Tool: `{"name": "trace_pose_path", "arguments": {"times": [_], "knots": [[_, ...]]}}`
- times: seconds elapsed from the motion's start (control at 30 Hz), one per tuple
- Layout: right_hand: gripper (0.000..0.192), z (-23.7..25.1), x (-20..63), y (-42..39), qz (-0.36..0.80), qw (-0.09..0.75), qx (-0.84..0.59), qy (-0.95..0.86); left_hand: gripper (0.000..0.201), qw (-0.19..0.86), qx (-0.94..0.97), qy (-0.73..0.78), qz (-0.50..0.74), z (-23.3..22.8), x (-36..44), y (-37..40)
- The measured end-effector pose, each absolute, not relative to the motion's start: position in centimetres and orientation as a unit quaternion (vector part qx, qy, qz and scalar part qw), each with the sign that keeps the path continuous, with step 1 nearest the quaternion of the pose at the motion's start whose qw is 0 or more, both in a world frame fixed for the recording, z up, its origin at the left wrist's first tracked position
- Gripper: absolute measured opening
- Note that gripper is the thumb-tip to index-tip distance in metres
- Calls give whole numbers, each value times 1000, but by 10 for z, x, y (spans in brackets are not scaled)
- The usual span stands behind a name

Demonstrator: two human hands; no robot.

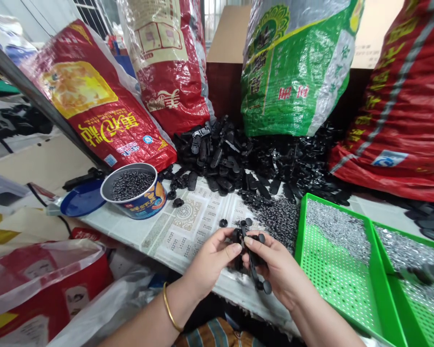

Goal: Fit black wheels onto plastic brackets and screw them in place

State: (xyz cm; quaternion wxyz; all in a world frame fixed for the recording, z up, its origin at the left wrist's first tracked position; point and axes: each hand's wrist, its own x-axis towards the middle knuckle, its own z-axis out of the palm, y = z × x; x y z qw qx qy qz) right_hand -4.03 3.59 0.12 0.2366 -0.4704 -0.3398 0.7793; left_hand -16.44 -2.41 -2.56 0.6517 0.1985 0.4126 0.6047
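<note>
Your left hand (pixel 213 258), a gold bangle (pixel 170 308) on its wrist, and your right hand (pixel 277 267) met just above the near edge of the table (pixel 137 231), and the fingers of both were closed on the same black plastic part (pixel 252 258): the left thumb and forefinger pinched its upper end, while the right hand wrapped around its stem, whose knobbed lower end stuck out below your palm. The part was held in the air between your hands, not resting on anything. Just to the right of your right hand stood a green perforated tray (pixel 332 279) with small silvery metal pieces heaped at its far end, and a second green tray (pixel 419 299) touched it on the right. Under your hands a printed paper sheet (pixel 188 217) covered the table, with a few loose black caps (pixel 223 222) on it and a scatter of small dark pellets (pixel 278 217) just beyond your fingers. Farther left sat a round tin (pixel 134 190) full of dark beads, with a blue lid (pixel 81 200) lying beside it. Behind these rose a big pile of black plastic pieces (pixel 231 154). At the back leaned woven sacks: a red sack (pixel 94 101) on the left, another red one (pixel 169 62) next to it, a green sack (pixel 296 67) in the middle, and a large red sack (pixel 401 106) on the right.
</note>
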Motion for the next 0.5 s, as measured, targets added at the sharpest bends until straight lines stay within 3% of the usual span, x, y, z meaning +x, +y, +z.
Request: {"name": "trace_pose_path", "arguments": {"times": [0.5], "knots": [[30, 1, -40, 54, 670, 249, -466, -522, 24, 664, 161, 422, 596, -17, -164, -18]]}}
